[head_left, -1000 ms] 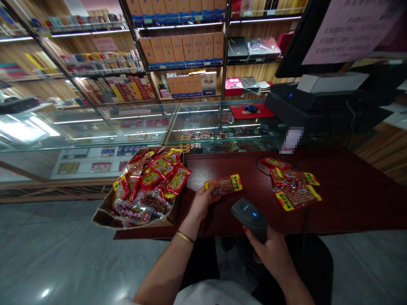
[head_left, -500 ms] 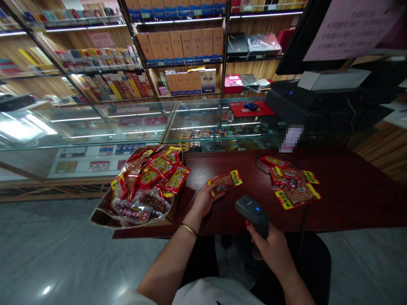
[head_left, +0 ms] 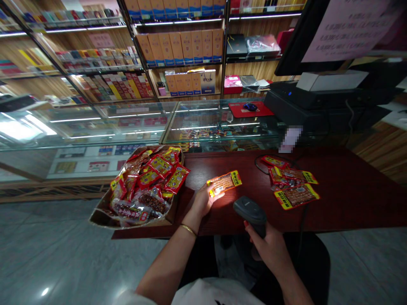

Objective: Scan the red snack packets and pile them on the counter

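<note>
My left hand [head_left: 203, 200] holds a red and yellow snack packet [head_left: 226, 183] by its left end, over the dark red wooden table [head_left: 203, 165]. Bright light falls on the packet's face and on my fingertips. In my right hand [head_left: 270, 241] is a dark grey barcode scanner [head_left: 250, 210], its head pointed toward the packet. The two are a short way apart. Left of my left hand stands an open cardboard box [head_left: 171, 217] heaped with red and yellow snack packets [head_left: 160, 165]. Several similar packets [head_left: 295, 195] lie in a loose pile to the right.
A dark cable [head_left: 303, 220] runs over the table's right side. Behind the table is a glass display counter [head_left: 133, 123], with a mouse [head_left: 250, 106] on a red mat [head_left: 235, 111]. A monitor [head_left: 286, 55] rises at the right, near a white box [head_left: 332, 80].
Bright light from the scanner now shines on the packet and fingertips in my left hand. The blue light on top of the scanner no longer shows. Both hands stay nearly in place.
</note>
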Action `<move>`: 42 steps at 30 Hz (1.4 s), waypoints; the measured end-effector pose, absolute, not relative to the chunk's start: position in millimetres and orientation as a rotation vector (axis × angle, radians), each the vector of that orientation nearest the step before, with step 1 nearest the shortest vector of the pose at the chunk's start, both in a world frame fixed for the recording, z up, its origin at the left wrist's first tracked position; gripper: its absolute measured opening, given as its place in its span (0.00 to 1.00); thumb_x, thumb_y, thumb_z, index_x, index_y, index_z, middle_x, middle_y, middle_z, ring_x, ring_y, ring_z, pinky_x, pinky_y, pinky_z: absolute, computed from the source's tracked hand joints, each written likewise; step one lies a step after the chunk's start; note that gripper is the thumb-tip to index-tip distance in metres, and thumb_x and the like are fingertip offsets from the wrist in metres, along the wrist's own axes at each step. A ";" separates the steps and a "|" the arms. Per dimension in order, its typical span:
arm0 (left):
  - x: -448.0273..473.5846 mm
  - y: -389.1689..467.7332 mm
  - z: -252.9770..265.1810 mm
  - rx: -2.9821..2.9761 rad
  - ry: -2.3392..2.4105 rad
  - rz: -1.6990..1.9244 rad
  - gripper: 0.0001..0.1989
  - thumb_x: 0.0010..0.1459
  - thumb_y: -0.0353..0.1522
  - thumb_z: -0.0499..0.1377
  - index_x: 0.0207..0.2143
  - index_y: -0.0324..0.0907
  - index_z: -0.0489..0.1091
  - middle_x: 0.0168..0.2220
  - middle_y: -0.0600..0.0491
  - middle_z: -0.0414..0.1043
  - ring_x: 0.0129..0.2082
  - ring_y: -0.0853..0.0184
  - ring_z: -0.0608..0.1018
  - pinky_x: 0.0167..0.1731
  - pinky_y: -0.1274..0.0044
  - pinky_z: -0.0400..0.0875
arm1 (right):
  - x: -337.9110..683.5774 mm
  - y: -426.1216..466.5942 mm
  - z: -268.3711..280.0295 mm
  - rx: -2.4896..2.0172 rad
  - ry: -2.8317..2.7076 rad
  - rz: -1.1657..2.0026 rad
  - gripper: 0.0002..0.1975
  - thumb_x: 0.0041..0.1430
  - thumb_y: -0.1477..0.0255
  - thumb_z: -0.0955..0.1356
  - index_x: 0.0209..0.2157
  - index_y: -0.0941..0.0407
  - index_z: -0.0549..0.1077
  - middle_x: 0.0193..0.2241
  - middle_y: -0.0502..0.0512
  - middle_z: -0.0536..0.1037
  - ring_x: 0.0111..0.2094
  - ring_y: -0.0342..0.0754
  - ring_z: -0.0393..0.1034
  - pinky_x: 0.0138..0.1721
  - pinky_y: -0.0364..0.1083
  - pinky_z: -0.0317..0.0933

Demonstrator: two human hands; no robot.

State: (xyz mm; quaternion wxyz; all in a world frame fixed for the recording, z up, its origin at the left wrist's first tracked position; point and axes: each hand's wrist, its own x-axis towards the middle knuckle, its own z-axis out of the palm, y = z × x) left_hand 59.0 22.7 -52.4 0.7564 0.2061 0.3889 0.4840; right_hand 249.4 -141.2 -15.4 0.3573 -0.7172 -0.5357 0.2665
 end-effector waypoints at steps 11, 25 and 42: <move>79.6 23.8 -31.1 0.517 0.936 1.000 0.15 0.58 0.31 0.62 0.48 0.39 0.75 0.50 0.44 0.78 0.43 0.62 0.81 0.33 0.77 0.77 | 254.9 -143.7 -5.1 -1.815 -1.265 0.667 0.19 0.59 0.52 0.67 0.34 0.54 0.80 0.19 0.54 0.81 0.28 0.56 0.81 0.28 0.47 0.71; 267.3 81.0 11.3 0.771 0.847 0.611 0.11 0.55 0.27 0.62 0.43 0.34 0.75 0.34 0.45 0.78 0.28 0.70 0.76 0.37 0.76 0.75 | 282.6 -159.3 -0.9 -1.853 -1.034 0.591 0.23 0.55 0.49 0.69 0.34 0.55 0.80 0.24 0.57 0.83 0.26 0.56 0.79 0.29 0.48 0.71; -109.1 -20.2 67.4 2.148 2.370 0.563 0.26 0.64 0.44 0.54 0.61 0.44 0.69 0.66 0.40 0.62 0.69 0.42 0.57 0.64 0.48 0.50 | 231.0 -124.7 -5.0 -1.697 -1.281 0.772 0.18 0.59 0.56 0.68 0.36 0.56 0.80 0.24 0.56 0.83 0.26 0.53 0.78 0.29 0.45 0.69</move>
